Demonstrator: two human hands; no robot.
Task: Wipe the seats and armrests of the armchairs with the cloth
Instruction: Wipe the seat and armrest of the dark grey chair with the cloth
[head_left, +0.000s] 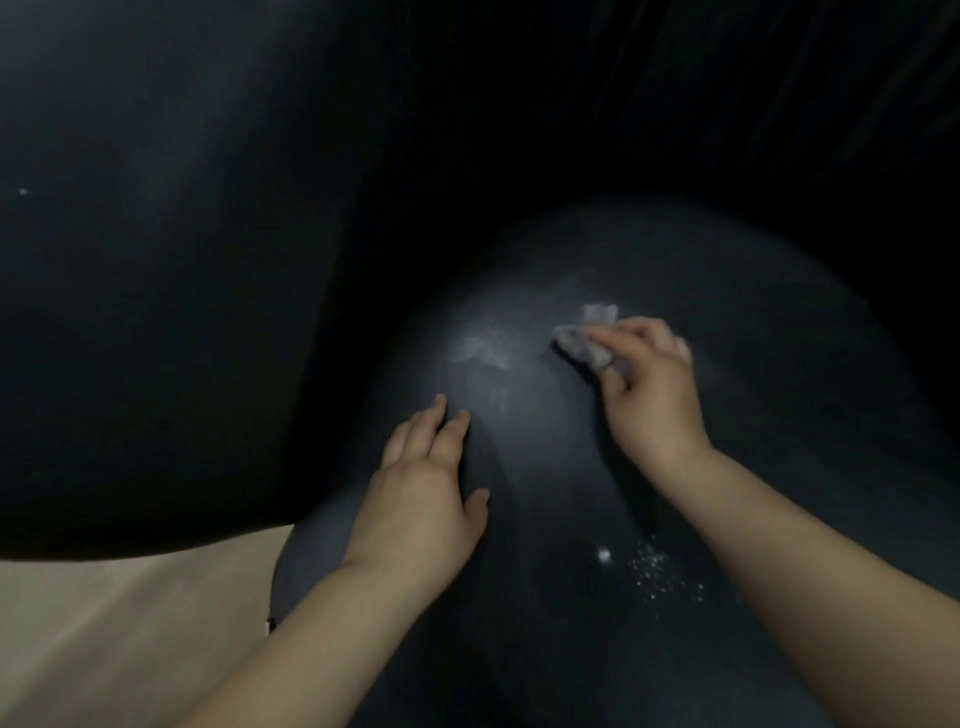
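Cloth (584, 340) bunched in right hand (652, 387) – fingers clamped on it, pressed to dark seat (545, 623); left hand (423, 480) flat on seat – fingers straight, together.

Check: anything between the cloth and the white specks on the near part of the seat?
Nothing visible. The right hand holds the cloth on the seat; the white specks lie nearer the camera across bare dark surface. The left hand rests flat off to the side.

Dim lighting. Pale wood-tone floor (130, 623) visible lower left; surroundings beyond it are dark, details indiscernible.
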